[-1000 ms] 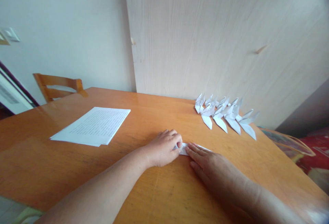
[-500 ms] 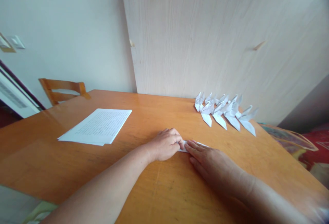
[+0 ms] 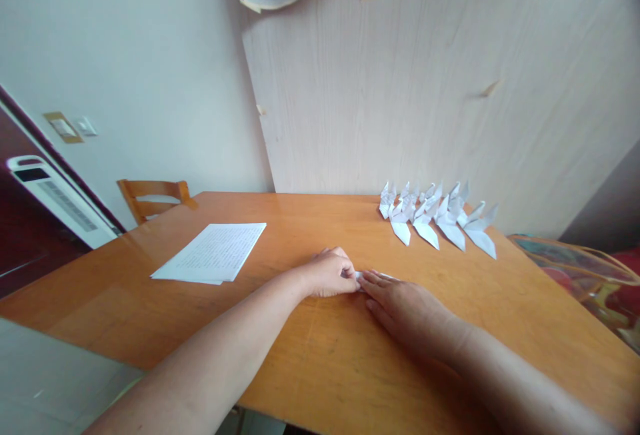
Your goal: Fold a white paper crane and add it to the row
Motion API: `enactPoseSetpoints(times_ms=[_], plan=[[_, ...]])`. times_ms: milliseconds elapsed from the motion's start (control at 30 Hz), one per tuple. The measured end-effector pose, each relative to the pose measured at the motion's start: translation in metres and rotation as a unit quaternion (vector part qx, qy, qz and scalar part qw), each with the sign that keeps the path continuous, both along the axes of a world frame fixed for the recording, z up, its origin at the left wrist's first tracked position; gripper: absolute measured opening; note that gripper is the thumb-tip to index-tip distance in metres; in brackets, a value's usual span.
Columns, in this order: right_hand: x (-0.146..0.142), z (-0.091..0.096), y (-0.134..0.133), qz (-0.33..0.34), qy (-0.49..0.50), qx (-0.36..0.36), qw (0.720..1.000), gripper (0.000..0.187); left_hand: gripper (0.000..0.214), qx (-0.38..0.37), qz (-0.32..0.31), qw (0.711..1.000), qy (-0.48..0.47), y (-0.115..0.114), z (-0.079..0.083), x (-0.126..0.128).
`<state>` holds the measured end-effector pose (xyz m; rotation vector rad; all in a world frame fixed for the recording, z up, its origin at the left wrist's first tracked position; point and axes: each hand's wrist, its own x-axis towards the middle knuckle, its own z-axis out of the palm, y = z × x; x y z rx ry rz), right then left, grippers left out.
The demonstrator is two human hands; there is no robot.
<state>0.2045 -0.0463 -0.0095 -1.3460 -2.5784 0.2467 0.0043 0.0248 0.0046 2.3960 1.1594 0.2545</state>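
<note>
A small folded white paper piece (image 3: 358, 278) lies on the orange wooden table (image 3: 310, 228), mostly hidden under my hands. My left hand (image 3: 327, 273) is curled, its fingertips pinching the paper's left end. My right hand (image 3: 400, 302) lies flat with fingers stretched out, pressing the paper down from the right. The two hands touch at the fingertips. A row of several finished white paper cranes (image 3: 437, 218) stands beyond my right hand, near the wall.
A stack of printed white sheets (image 3: 213, 260) lies on the table to the left. A wooden chair (image 3: 153, 196) stands at the far left corner. A pale wood panel (image 3: 425, 75) backs the table. A colourful bag (image 3: 585, 275) sits right of it.
The view has tilted up and back, so everything sits lower and smaller. My hands stay on the paper piece; the left hand's fingers have closed a little more over its end.
</note>
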Motion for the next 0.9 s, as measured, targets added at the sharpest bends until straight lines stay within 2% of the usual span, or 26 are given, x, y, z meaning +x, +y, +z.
enactPoseSetpoints(times_ms=[267, 567, 900], plan=[[-0.002, 0.001, 0.001, 0.002, -0.003, 0.003, 1.000, 0.052, 0.014, -0.030, 0.025, 0.999, -0.009, 0.005, -0.004, 0.005], [-0.002, 0.001, 0.001, -0.005, -0.013, 0.002, 1.000, 0.051, 0.012, -0.041, -0.001, 0.999, -0.027, 0.010, -0.006, -0.001], [-0.003, 0.005, -0.001, -0.003, -0.011, 0.002, 1.000, 0.051, 0.013, -0.092, -0.059, 0.990, -0.087, 0.009, -0.003, -0.019]])
